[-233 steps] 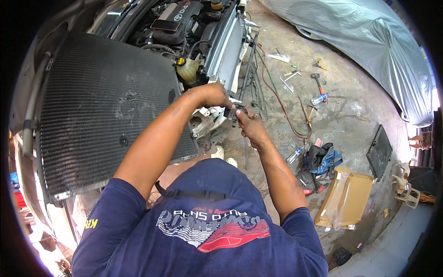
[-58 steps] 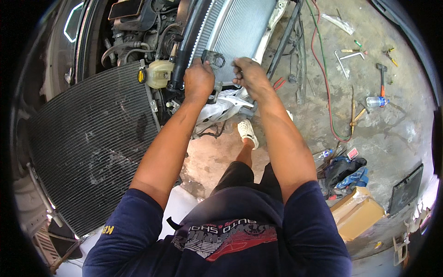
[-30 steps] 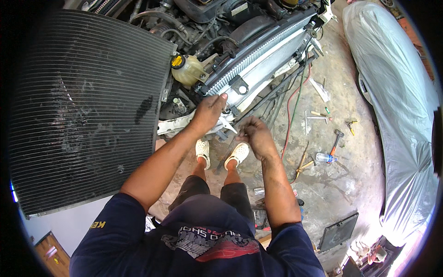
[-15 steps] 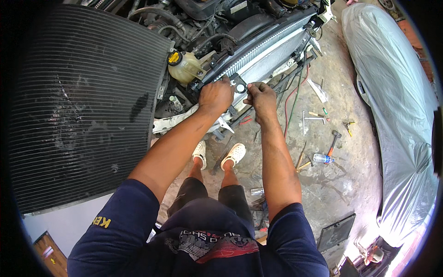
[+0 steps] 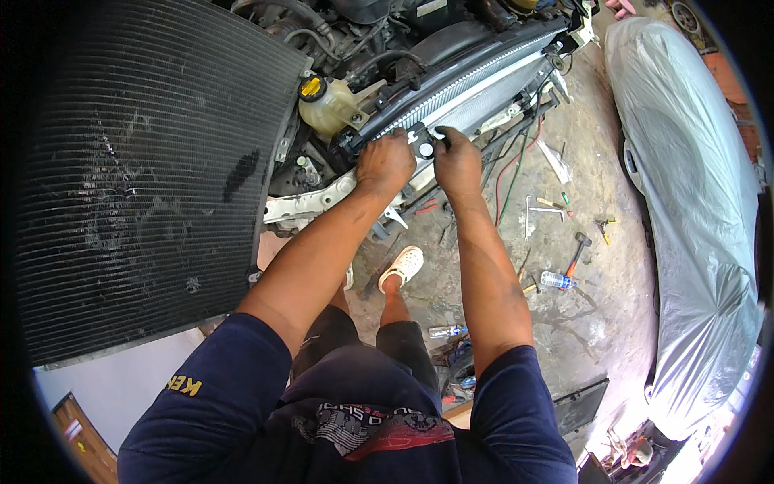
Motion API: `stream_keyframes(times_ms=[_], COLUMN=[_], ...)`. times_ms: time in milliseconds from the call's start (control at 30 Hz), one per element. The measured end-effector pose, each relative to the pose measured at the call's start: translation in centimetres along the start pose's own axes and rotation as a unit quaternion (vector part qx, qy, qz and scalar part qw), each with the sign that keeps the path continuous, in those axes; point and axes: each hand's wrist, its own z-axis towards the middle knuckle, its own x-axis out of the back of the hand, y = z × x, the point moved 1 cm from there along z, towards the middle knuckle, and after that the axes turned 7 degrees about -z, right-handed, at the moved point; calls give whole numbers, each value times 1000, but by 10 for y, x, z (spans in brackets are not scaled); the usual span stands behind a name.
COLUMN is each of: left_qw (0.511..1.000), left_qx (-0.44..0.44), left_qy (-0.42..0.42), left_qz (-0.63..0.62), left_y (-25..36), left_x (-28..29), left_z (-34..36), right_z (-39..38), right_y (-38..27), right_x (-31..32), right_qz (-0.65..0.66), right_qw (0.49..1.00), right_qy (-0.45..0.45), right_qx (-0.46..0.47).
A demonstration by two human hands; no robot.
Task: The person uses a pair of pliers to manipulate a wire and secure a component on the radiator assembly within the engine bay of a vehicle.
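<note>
My left hand (image 5: 387, 163) is closed, its fingertips at the left edge of a small black bracket (image 5: 418, 139) with a round pale spot. Close on the bracket's other side, my right hand (image 5: 457, 164) has its fingers curled in, the thumb toward the bracket; what it grips is hidden. Just beyond both hands, a silver finned condenser (image 5: 497, 90) stands along the car's front, in front of the dark radiator top (image 5: 451, 77). A cloudy coolant reservoir (image 5: 329, 113) with a black and yellow cap sits left of my left hand.
A large black finned panel (image 5: 153, 185) rises at the left. On the concrete floor at right lie a hammer (image 5: 578, 252), a water bottle (image 5: 556, 280), metal wrenches (image 5: 545, 210) and a red hose (image 5: 506, 173). A grey-covered vehicle (image 5: 693, 218) stands farther right.
My right hand has turned and shifted slightly, with its fingers now more hidden. My left hand stays beside the black bracket. The whole view has shifted a little, and one foot is now mostly hidden.
</note>
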Motion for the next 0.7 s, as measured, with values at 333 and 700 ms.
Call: stream_keyframes(times_ms=[333,700], left_qw=[1000,1000], left_qx=[-15,7], left_qy=[7,5], left_qz=[-1,-9], left_y=[-1,3], left_x=[-2,0], left_z=[1,1], right_z=[-4,-8], right_y=[-14,3], right_x=[-21,-30], right_qz=[-77,-26], right_qw=[995,996], right_qy=[59,83], right_qx=[-13,36])
